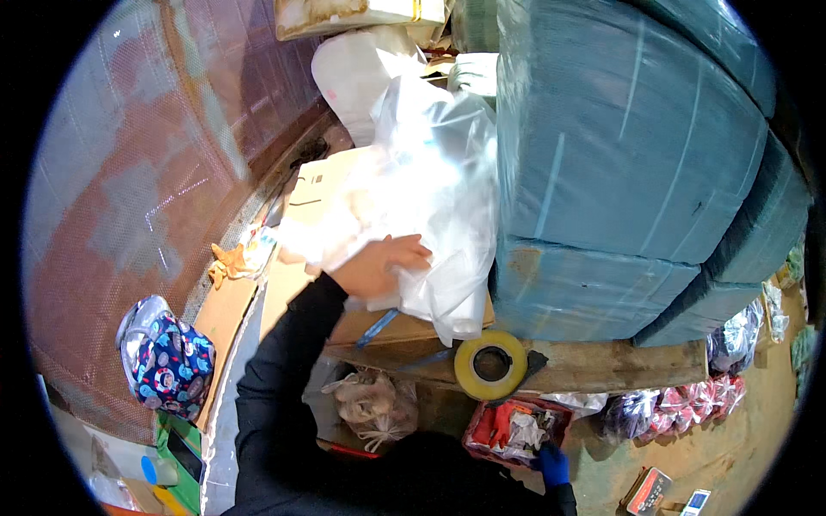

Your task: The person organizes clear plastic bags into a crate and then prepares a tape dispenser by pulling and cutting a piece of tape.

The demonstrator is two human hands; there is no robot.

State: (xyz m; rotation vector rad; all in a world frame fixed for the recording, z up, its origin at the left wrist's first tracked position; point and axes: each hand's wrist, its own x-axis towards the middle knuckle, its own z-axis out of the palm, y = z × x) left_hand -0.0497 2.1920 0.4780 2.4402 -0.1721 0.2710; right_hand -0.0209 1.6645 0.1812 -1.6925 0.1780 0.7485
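The left hand (383, 265) rests on a loose heap of clear plastic film (447, 181), the fingers reaching across it, probably because so light and slippery a sheet would slide without some weight on it. The film lies over a brown carton (320, 182), up against a stack of blue-grey wrapped bales (628, 129), whose bulk seems to bound it on the right as a wall would. Low down, the right hand (552, 464), apparently covered in blue, is at the side of a red box (565, 421) holding red and whitish odds and ends, likely set there to be within reach. Whether either hand is clamped on anything I cannot tell: glare bleaches the left one's surroundings, and the right is small and partly hidden. A yellow tape roll (467, 365) lies flat at the near edge of the wooden worktop (637, 365), a sensible spot for something picked up often. The film itself looks thin, see-through and crumpled, blown out to pure white where light strikes its middle, bluish in its upper folds, and gathered into a rolled, milky end near the tape.
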